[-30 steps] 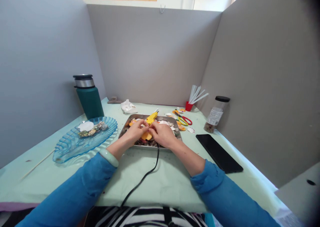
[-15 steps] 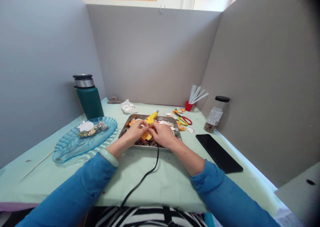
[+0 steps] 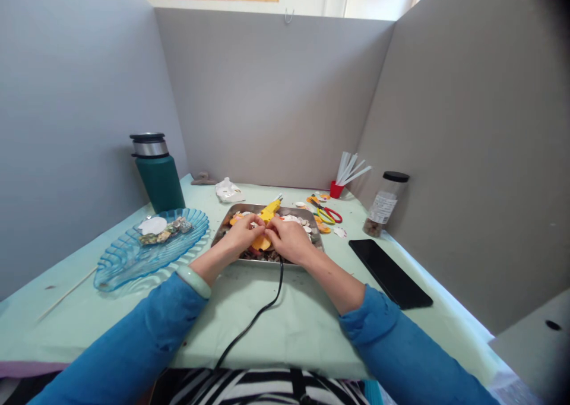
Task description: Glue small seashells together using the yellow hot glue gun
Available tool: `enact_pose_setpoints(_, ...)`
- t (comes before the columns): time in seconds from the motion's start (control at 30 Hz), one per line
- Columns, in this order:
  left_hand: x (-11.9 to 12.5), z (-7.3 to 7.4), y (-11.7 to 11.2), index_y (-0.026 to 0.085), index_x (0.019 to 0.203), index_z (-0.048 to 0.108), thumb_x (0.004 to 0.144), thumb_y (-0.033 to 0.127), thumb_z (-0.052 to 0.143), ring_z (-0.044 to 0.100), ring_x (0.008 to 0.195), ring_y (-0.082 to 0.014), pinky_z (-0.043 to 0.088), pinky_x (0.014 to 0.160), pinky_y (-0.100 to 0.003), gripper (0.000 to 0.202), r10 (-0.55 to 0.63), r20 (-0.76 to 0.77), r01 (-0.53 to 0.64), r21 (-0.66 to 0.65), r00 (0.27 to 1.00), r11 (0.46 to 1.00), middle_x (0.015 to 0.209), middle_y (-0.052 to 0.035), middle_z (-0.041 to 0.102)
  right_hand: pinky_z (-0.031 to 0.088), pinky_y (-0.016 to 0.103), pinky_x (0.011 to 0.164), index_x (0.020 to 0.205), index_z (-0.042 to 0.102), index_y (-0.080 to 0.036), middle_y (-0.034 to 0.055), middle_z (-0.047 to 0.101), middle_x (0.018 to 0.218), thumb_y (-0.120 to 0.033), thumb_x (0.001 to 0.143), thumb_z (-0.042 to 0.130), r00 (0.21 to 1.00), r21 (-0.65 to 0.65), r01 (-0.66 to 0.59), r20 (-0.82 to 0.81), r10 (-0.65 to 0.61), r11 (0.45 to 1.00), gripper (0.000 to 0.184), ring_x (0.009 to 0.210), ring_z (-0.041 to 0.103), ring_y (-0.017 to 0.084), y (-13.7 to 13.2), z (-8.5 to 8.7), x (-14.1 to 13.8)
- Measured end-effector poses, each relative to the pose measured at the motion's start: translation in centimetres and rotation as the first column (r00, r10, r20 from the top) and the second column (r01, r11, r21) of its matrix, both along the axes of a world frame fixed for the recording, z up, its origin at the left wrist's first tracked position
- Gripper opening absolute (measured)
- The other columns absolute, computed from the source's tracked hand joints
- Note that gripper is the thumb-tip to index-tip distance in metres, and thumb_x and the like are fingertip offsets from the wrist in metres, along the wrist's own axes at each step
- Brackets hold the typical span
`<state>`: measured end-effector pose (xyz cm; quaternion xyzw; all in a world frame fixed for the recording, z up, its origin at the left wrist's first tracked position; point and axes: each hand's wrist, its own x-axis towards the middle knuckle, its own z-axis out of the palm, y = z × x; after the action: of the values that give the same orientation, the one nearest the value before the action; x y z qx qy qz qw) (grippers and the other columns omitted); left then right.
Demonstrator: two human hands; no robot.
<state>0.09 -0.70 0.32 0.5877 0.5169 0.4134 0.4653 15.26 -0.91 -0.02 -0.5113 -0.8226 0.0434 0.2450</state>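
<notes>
Both my hands meet over a shallow metal tray (image 3: 225, 222) filled with shells and orange pieces. My left hand (image 3: 241, 234) and my right hand (image 3: 288, 239) have their fingertips pinched together on an orange shell (image 3: 261, 243) held just above the tray. A yellow glue gun (image 3: 270, 209) lies in the tray right behind my fingers, and its black cord (image 3: 256, 318) runs toward me across the table.
A blue glass dish (image 3: 133, 256) with shells sits left, a green flask (image 3: 157, 173) behind it. Scissors (image 3: 327, 214), a red cup of sticks (image 3: 337, 188), a jar (image 3: 385, 204) and a black phone (image 3: 389, 272) lie right. Grey partition walls enclose the table.
</notes>
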Motion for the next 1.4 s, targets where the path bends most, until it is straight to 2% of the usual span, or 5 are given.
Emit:
enact_pose_setpoints(0.73, 0.07, 0.32, -0.18, 0.02, 0.085, 0.05, 0.083, 0.029, 0.063, 0.06, 0.06, -0.0136, 0.05, 0.044, -0.019, 0.016, 0.01, 0.025, -0.009, -0.029, 1.0, 1.0, 0.066, 0.0009, 0.058, 0.032, 0.025, 0.064, 0.1, 0.065, -0.021, 0.004, 0.073, 0.09, -0.033, 0.096, 0.047, 1.0, 0.023, -0.003, -0.019, 0.003, 1.0, 0.022, 0.081, 0.064, 0.017, 0.22, -0.25, 0.04)
enact_pose_setpoints(0.93, 0.15, 0.34, -0.12, 0.02, 0.087, 0.05, 0.086, 0.023, 0.059, 0.059, 0.059, -0.0137, 0.05, 0.043, -0.02, 0.01, 0.03, 0.004, -0.03, -0.043, 1.0, 0.999, 0.067, 0.0008, 0.058, 0.031, 0.025, 0.064, 0.099, 0.065, -0.02, 0.0048, 0.072, 0.09, -0.031, 0.099, 0.042, 0.999, 0.015, 0.023, 0.028, -0.023, 1.0, 0.025, 0.081, 0.063, 0.017, 0.11, 0.01, 0.01)
enact_pose_setpoints(1.4, 0.24, 0.28, -0.02, 0.018, 0.085, 0.052, 0.087, 0.023, 0.058, 0.061, 0.062, -0.0149, 0.051, 0.042, -0.021, 0.008, 0.043, 0.004, -0.043, -0.061, 0.999, 0.997, 0.072, -0.0017, 0.06, 0.031, 0.025, 0.063, 0.098, 0.065, -0.021, 0.0047, 0.073, 0.09, -0.032, 0.098, 0.047, 1.0, 0.017, 0.024, 0.012, -0.025, 1.0, 0.022, 0.081, 0.064, 0.018, 0.12, -0.06, -0.01)
